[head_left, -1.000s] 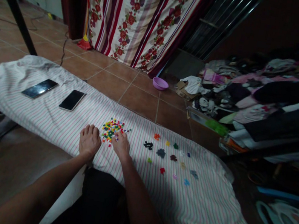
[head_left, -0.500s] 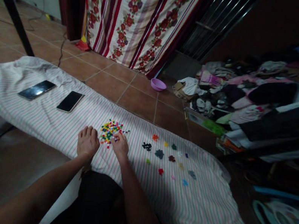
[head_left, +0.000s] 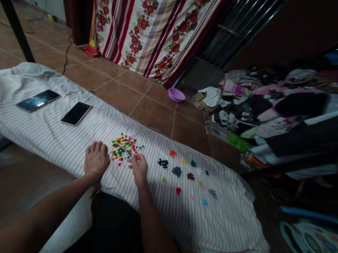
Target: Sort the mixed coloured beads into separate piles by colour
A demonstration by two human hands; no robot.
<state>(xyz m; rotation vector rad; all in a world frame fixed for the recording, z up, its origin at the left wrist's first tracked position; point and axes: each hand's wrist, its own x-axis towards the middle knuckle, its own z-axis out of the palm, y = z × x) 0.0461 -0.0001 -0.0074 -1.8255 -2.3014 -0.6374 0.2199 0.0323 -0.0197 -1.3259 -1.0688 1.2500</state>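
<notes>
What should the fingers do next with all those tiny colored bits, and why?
I think the right hand's fingers should probably pick one piece from the edge of the colorful heap and put it with its matching color. They are already beside the heap, and the small groups to the right, like the gray-blue one, look sorted by color.

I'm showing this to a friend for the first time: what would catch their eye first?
A heap of tiny multicoloured pieces stands out on a striped sheet, between the left hand and right hand, with small single-colour clusters to its right. Behind hangs a red-floral curtain, and heaped clothes fill the right side.
</notes>
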